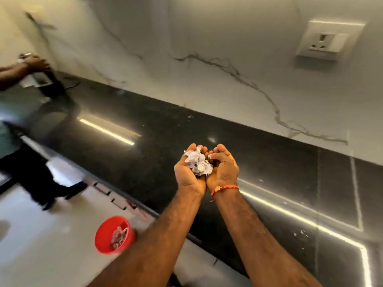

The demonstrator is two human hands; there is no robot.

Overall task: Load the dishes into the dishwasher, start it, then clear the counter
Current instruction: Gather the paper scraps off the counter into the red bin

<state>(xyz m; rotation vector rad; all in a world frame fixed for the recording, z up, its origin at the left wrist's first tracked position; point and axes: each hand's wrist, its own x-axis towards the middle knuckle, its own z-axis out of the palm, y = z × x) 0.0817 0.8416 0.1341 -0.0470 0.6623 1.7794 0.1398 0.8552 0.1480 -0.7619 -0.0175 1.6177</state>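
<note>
My left hand point(187, 175) and my right hand point(222, 168) are cupped together, palms up, above the black counter point(145, 154). Between them lies a crumpled wad of white paper scraps point(198, 163), resting mostly in the left palm and touching the right fingers. An orange thread band circles my right wrist. Down on the floor to the lower left stands a red bin point(113, 235) holding more crumpled paper. A few small white scraps point(300, 234) lie on the counter at the lower right.
Another person point(22, 129) stands at the far left, one hand on a dark appliance point(48, 83) on the counter. A marble backsplash carries a wall socket point(329, 39) at the upper right. Drawer fronts run under the counter edge above a pale floor point(51, 255).
</note>
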